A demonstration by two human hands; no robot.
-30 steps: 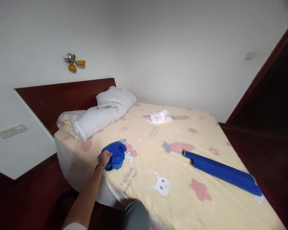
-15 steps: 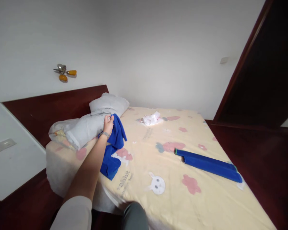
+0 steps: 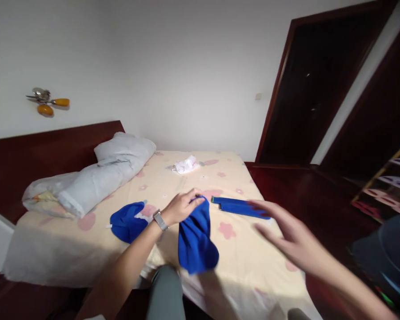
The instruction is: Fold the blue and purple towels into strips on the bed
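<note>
Pinched at its top edge, a blue cloth piece [image 3: 198, 238] hangs from my left hand [image 3: 183, 205] over the near part of the bed. To the left, another blue cloth piece [image 3: 128, 222] lies crumpled on the sheet, a small white tag at its side. My right hand [image 3: 286, 229] is blurred, with fingers stretched apart and nothing in them. Behind its fingertips lies a long folded blue cloth strip [image 3: 236, 207] with green edging, partly hidden by the hand. Whether they touch, I cannot tell.
The bed [image 3: 226, 289] has a yellow patterned sheet. A grey quilt [image 3: 100, 173] is bunched by the dark headboard [image 3: 53, 144]. A white crumpled bag [image 3: 186, 165] sits toward the back. At right stand a dark door [image 3: 300, 98] and a shoe rack [image 3: 386, 186].
My left hand has lifted one blue cloth piece away from the other and brought it right. My right hand has come into view. The view has turned right.
</note>
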